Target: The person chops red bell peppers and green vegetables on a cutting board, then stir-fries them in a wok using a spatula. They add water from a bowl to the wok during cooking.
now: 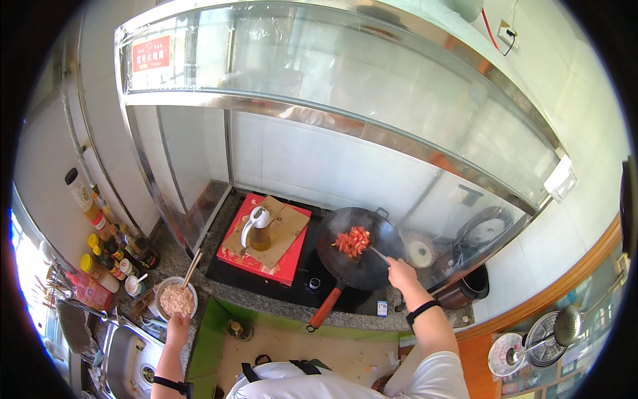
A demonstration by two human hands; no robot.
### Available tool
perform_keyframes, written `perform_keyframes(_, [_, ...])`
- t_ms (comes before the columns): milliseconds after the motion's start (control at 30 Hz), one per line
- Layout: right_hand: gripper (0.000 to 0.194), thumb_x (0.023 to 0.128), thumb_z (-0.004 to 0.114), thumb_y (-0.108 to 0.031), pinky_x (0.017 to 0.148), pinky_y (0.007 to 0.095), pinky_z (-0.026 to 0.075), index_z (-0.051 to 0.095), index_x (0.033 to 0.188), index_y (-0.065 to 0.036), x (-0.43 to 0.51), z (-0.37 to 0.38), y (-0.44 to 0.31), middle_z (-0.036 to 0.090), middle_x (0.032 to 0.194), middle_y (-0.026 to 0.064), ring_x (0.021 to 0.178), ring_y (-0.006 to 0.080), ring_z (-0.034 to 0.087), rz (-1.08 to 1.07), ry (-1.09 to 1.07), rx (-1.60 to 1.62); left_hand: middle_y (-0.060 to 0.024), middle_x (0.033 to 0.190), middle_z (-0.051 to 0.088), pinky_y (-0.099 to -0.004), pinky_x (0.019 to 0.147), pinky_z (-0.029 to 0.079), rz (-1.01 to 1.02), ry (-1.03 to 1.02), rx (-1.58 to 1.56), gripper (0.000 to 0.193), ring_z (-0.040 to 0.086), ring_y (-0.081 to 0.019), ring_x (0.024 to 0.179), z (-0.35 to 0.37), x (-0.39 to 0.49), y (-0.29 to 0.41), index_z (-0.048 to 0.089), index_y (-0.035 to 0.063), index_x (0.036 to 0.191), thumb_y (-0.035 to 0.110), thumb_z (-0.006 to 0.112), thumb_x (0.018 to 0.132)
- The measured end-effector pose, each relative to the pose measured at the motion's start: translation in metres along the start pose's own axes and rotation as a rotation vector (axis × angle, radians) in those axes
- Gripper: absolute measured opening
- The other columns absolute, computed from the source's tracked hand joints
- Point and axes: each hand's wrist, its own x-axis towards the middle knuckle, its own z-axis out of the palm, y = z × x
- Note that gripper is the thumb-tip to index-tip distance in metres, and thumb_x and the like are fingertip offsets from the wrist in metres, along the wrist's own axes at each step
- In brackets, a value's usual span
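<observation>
My right hand (401, 274) grips the handle of a metal cooking utensil (380, 254), whose head is among chopped tomatoes (353, 242). The tomatoes sit in the middle of a dark wok (331, 259), with light steam around them. The wok's wooden handle (326, 305) points towards me at the left. My left hand (178, 326) holds the near rim of a bowl (194, 305) on the counter at the left. Inside it is what looks like pink minced meat (176, 299), with a pair of chopsticks (192, 269) leaning over the far side.
An oil dispenser (259, 238) stands on cardboard over a red board (294, 264) left of the wok. Seasoning bottles (99, 273) line the left wall beside the sink (124, 359). A glazed metal frame (329, 117) encloses the cooktop. At right stand a dark bin-like container (461, 289) and stacked strainers (541, 344).
</observation>
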Motion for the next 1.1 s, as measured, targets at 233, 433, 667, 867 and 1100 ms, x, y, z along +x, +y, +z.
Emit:
perform_keyframes(233, [0.037,0.092,0.051,-0.018,0.08,0.0464,0.051,0.058,0.128,-0.021,-0.019,-0.032,-0.008,0.062,0.104,0.0162,0.094,0.0369,0.061,-0.062,0.017,0.063,-0.0097,0.06,0.046,-0.0381,0.056,0.039,-0.083,-0.008,-0.038,0.033,0.041,-0.0194,0.058,0.001,-0.003,-0.004,0.046,0.0013,0.07,0.02,0.066,0.088])
perform_keyframes(433, [0.036,0.091,0.052,-0.019,0.085,0.0445,0.051,0.061,0.126,-0.019,-0.019,0.002,0.009,0.065,0.108,0.0181,0.101,0.0362,0.061,0.062,-0.119,0.179,-0.0094,0.06,0.044,-0.038,0.055,0.037,-0.018,-0.034,-0.01,0.034,0.04,-0.0195,0.058,0.006,0.003,0.012,0.043,0.0016,0.068,0.018,0.066,0.087])
perform_keyframes(667, [0.035,0.089,0.052,-0.016,0.085,0.0435,0.051,0.062,0.122,-0.013,-0.036,0.018,0.031,0.066,0.108,0.0201,0.1,0.0377,0.062,0.011,-0.1,0.332,-0.0095,0.059,0.041,-0.0395,0.054,0.036,0.009,-0.032,-0.015,0.032,0.038,-0.0199,0.057,0.012,0.006,0.021,0.044,0.0016,0.069,0.017,0.063,0.089])
perform_keyframes(867, [0.031,0.089,0.053,-0.018,0.084,0.0438,0.051,0.066,0.116,-0.011,-0.024,0.008,0.024,0.066,0.108,0.0203,0.099,0.0384,0.063,0.142,-0.234,0.204,-0.0082,0.059,0.041,-0.0386,0.054,0.036,-0.01,0.015,0.021,0.031,0.038,-0.0188,0.057,0.009,0.017,0.027,0.044,0.0015,0.069,0.016,0.063,0.089])
perform_keyframes(1100, [0.032,0.089,0.049,-0.019,0.088,0.0443,0.05,0.065,0.116,-0.013,-0.007,0.012,0.006,0.066,0.112,0.0168,0.105,0.0355,0.062,0.072,-0.159,0.146,-0.0116,0.059,0.043,-0.0418,0.056,0.037,0.111,-0.015,-0.016,0.032,0.039,-0.0208,0.058,0.01,0.014,0.035,0.044,0.0011,0.069,0.018,0.063,0.089])
